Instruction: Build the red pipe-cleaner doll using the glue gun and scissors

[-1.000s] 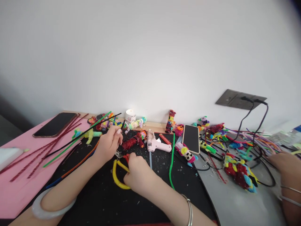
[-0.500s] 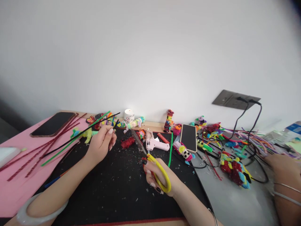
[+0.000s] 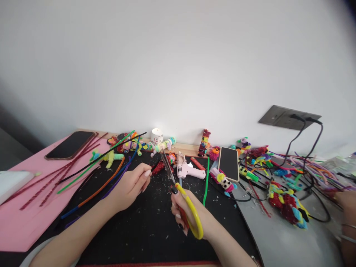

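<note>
My right hand [image 3: 185,209] grips scissors [image 3: 191,211] with yellow and red handles. Their blades point up and away, slightly apart at most; the exact gap is hard to see. Left of the blades, my left hand [image 3: 136,183] is pinched on a short black pipe cleaner [image 3: 152,169], whose dark end barely shows against the mat. Behind the blades lies a red glittery pipe-cleaner figure [image 3: 160,167]. A pale pink glue gun [image 3: 191,171] rests just right of the blades, and a green pipe cleaner [image 3: 206,181] lies beside it.
Red tinsel stems [image 3: 59,174] and a phone [image 3: 71,145] lie on pink paper [image 3: 25,226] at left. Along the wall stand a paper cup [image 3: 157,136] and several figures. Another phone [image 3: 228,164] and cables [image 3: 304,159] are at right, near another person's hand [image 3: 346,202].
My left hand has moved right and down towards the scissors with the black pipe cleaner, uncovering orange, blue and purple stems. The scissors stay in my right hand. The view has shifted slightly.
</note>
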